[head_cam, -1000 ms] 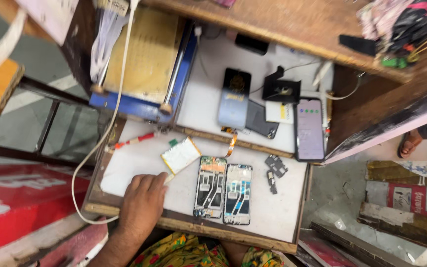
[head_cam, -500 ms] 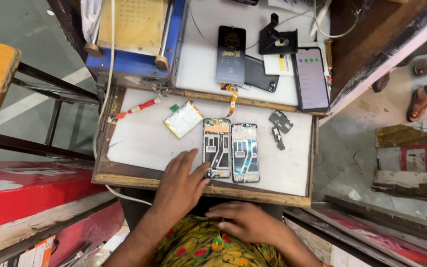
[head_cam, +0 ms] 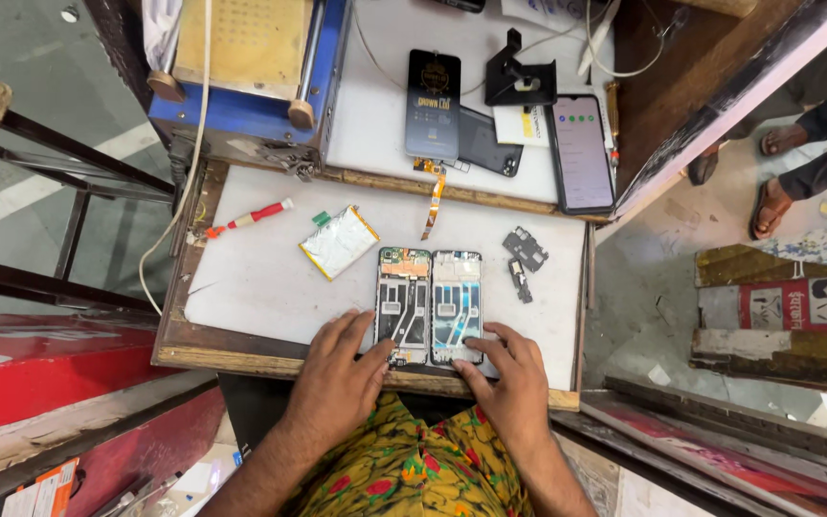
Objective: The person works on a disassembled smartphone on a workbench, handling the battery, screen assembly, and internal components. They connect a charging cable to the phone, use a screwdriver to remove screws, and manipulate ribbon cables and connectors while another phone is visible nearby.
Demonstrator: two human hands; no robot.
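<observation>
- Scanning from the left, a red-handled screwdriver (head_cam: 246, 219) and a silver battery pack (head_cam: 339, 242) are seen lying loose on the white work board (head_cam: 260, 287), well apart from the hands; that stretch is the freest room for sliding anything aside.
- The left hand (head_cam: 337, 378) is laid flat with fingers spread, its fingertips touching the lower edge of the left phone frame (head_cam: 403, 304).
- Both opened frames are judged light, thin and stiff, yet fragile where circuitry is exposed; they are best gripped by the long side rims.
- The right hand (head_cam: 509, 378) is spread likewise, touching the bottom of the right phone frame (head_cam: 457, 306); nothing is held.
- Small black parts (head_cam: 525, 257) lie just beside it, and the board's near edge is close below the frames.
</observation>
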